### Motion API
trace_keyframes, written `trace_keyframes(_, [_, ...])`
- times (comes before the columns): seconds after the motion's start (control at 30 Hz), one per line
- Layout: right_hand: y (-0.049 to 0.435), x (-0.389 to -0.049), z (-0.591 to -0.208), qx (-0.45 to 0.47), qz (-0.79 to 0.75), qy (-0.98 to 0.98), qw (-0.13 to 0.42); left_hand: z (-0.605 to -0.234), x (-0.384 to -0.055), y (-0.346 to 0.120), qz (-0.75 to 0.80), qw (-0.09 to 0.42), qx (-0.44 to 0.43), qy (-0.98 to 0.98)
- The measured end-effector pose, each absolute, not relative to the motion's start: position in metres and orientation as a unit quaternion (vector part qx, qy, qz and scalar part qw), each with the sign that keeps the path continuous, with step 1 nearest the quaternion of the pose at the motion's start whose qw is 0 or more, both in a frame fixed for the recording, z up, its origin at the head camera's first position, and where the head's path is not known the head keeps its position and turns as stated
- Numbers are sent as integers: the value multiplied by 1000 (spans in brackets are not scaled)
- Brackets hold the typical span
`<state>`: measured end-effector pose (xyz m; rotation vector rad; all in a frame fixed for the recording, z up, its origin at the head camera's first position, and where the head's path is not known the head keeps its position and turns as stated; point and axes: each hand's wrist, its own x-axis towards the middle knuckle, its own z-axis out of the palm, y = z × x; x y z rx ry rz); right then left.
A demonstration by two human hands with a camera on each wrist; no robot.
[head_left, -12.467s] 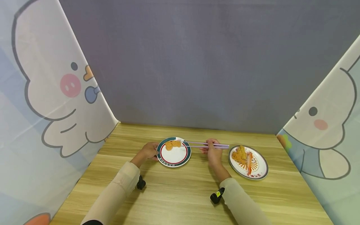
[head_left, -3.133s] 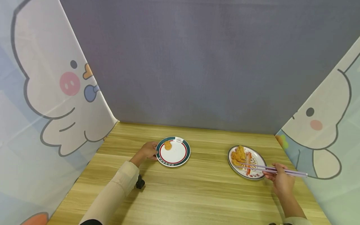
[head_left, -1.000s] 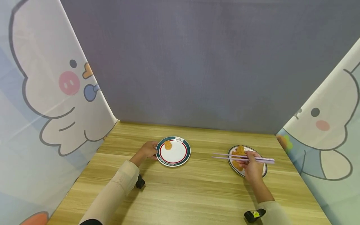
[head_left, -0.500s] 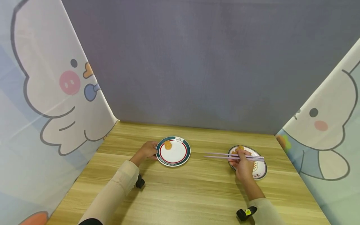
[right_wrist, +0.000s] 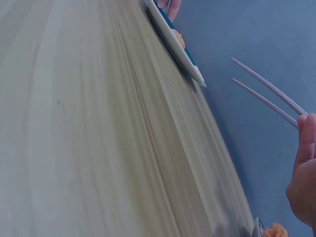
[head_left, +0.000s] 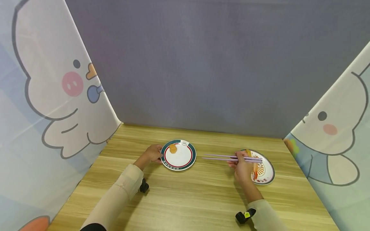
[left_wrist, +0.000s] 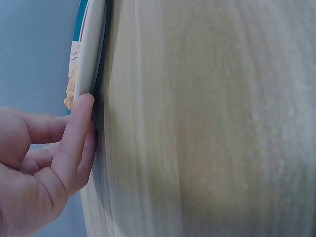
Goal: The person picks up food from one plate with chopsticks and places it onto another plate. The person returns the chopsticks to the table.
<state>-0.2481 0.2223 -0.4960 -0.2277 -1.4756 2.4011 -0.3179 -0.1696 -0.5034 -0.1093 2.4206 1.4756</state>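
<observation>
At its left rim, my left hand [head_left: 154, 153] grips a white plate [head_left: 182, 159] with a dark green edge and a red ring; the left wrist view has the fingertips [left_wrist: 83, 106] on that rim. One golden nugget [head_left: 172, 148] lies near its upper left edge. My right hand [head_left: 243, 167] holds a pair of pale purple chopsticks [head_left: 255, 159], pointing left, their tips apart and holding nothing. The hand overlaps a second white plate [head_left: 269, 175], partly hiding its fried pieces [head_left: 248, 152]. An orange-red, shrimp-like strip [head_left: 255, 171] shows beside the hand.
Both plates stand on a wood-grain table [head_left: 185, 199]. Behind it rises a grey backdrop [head_left: 185, 70], with cartoon-printed cloth [head_left: 52, 96] on the left and right sides. Wood surface lies between the plates.
Two nuggets lay on the left plate earlier; one is there now, and another appeared on the right plate. My right hand has since moved left with the chopsticks. The left hand stayed put.
</observation>
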Motion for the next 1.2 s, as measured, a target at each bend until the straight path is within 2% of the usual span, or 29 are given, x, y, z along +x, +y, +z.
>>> trace_keyframes(1.2, [168, -264, -499, -66, 840, -512, 164, -499, -316, -172, 523, 156, -29, 838])
